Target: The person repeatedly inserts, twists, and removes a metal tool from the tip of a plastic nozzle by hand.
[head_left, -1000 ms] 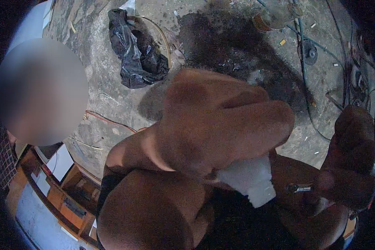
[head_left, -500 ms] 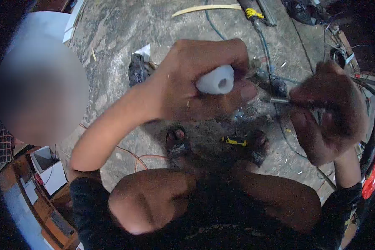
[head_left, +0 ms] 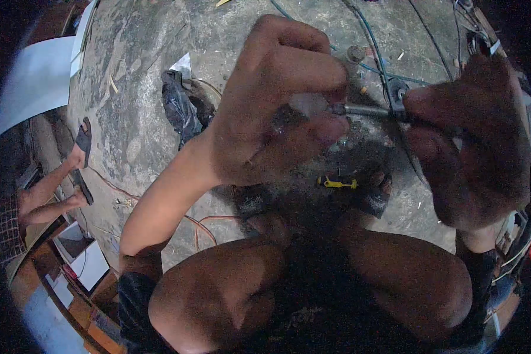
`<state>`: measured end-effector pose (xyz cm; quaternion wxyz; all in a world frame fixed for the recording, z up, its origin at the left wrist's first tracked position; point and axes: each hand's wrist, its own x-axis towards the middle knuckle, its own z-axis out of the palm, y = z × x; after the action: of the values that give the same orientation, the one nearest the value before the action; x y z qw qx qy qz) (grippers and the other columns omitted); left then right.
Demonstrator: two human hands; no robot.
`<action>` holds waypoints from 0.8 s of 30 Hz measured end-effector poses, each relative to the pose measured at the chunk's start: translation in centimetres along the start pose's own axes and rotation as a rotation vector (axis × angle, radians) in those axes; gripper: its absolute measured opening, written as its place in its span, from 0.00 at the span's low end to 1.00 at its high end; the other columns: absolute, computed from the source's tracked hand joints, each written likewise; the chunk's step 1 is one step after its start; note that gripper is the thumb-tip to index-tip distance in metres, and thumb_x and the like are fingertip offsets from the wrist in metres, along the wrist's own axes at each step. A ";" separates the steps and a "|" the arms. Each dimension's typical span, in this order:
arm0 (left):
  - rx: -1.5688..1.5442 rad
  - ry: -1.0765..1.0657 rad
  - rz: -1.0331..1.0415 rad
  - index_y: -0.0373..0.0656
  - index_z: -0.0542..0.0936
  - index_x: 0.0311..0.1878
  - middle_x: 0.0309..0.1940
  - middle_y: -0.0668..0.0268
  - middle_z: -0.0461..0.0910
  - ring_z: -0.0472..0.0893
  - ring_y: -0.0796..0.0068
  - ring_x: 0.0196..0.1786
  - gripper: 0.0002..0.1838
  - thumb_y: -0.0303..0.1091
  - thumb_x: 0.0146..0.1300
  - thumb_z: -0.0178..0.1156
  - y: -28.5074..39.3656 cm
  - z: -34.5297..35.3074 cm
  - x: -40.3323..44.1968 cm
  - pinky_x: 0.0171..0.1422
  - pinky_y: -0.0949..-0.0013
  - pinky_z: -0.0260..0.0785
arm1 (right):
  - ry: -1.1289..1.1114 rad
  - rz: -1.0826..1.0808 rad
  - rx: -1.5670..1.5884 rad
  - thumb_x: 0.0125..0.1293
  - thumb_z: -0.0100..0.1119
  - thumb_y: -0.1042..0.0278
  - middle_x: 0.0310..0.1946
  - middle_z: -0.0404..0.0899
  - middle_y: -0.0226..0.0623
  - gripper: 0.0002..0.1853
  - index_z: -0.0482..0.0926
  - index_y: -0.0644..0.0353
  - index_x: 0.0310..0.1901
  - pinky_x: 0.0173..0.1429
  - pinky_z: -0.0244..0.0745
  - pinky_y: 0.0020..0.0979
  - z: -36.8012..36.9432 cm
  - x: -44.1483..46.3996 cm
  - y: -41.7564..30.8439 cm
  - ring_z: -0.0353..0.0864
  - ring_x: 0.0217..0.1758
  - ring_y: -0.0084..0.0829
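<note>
My left hand (head_left: 277, 97) is closed around a short white hollow cylinder (head_left: 308, 105), whose end shows between thumb and curled fingers. In my right hand (head_left: 472, 141) is a tool with a thin metal shaft (head_left: 366, 111); the fingers hide its handle, and the hand is dark and slightly blurred. The shaft points left, with its dark tip right by the end of the white cylinder. Whether the tip has entered the hole I cannot tell.
A yellow-and-black tool (head_left: 336, 182) lies on the concrete floor between my sandalled feet. Beyond my left forearm is a black plastic bag (head_left: 183, 109). Cables (head_left: 371, 35) cross the floor ahead. Another person's legs (head_left: 47, 197) show at the left, near wooden furniture (head_left: 47, 283).
The metal shaft has come up and left to the white cylinder, from which it was apart. The cylinder's open end has turned away from view. My view has shifted, showing the other person's legs.
</note>
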<state>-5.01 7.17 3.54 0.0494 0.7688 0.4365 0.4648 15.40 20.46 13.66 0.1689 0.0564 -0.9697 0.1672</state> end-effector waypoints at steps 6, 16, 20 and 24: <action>-0.066 0.143 -0.101 0.40 0.73 0.46 0.42 0.52 0.75 0.76 0.62 0.47 0.23 0.51 0.64 0.63 0.5 -0.3 -0.9 0.48 0.65 0.72 | 0.075 0.076 0.082 0.60 0.67 0.65 0.35 0.82 0.42 0.13 0.80 0.65 0.41 0.36 0.66 0.30 1.3 -0.1 0.6 0.74 0.31 0.30; -0.027 0.152 -0.125 0.42 0.67 0.48 0.42 0.55 0.71 0.72 0.62 0.47 0.30 0.59 0.61 0.62 1.7 -2.8 0.0 0.51 0.61 0.65 | 0.239 0.084 0.193 0.61 0.66 0.63 0.35 0.82 0.42 0.14 0.79 0.65 0.41 0.38 0.67 0.30 2.3 1.6 1.2 0.75 0.33 0.30; -0.091 0.203 -0.172 0.42 0.66 0.47 0.41 0.56 0.70 0.71 0.63 0.47 0.28 0.57 0.64 0.60 2.2 -2.6 0.1 0.52 0.60 0.64 | 0.269 0.070 0.185 0.62 0.66 0.63 0.35 0.82 0.42 0.14 0.79 0.65 0.41 0.38 0.67 0.30 2.8 2.7 1.1 0.75 0.33 0.30; -0.061 0.209 -0.178 0.42 0.66 0.47 0.40 0.57 0.69 0.71 0.63 0.46 0.26 0.56 0.65 0.60 2.1 -2.9 0.1 0.51 0.59 0.65 | 0.260 0.053 0.197 0.63 0.65 0.62 0.35 0.82 0.42 0.14 0.79 0.65 0.42 0.39 0.67 0.30 2.9 2.9 1.2 0.76 0.34 0.31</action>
<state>-5.91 4.97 6.27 0.0681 0.6726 0.4916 0.5489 11.62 20.46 11.69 0.2823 0.0248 -0.9197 0.2718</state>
